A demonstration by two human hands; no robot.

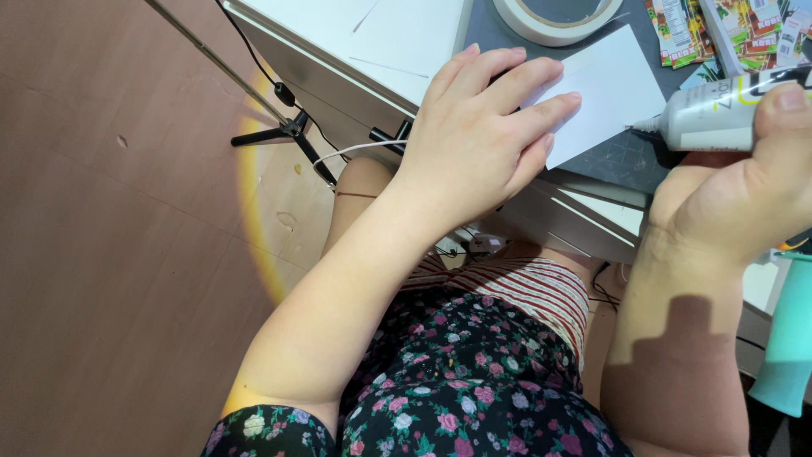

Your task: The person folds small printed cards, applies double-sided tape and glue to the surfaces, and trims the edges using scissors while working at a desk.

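The wooden floor (pixel 110 254) fills the left half of the view, brown and smooth with a bright curved glare beside a black tripod foot (pixel 292 131). Above it stands a white desk (pixel 338 51), its dark grey top (pixel 626 156) carrying the work.

The left hand (pixel 478 140) lies flat and spread, palm down, fingers slightly fanned, pressing on a white paper card (pixel 609 89) at the desk's front edge. The card is rectangular, matte and crisp-edged, lying at a slant with one corner pointing towards the person; the fingertips cover its left end.

The right hand (pixel 744 182) is curled tight around a grey glue tube (pixel 719 110), thumb laid on top of the barrel. The tube lies sideways, its narrow nozzle pointing left and meeting the card's right edge.

A roll of cream masking tape (pixel 558 21) lies flat behind the card, and a pile of colourful printed packets (pixel 719 30) sits at the top right. A teal plastic object (pixel 787 338) shows at the right edge. Below, a floral dress (pixel 474 381) and striped fabric (pixel 533 288) cover the lap.
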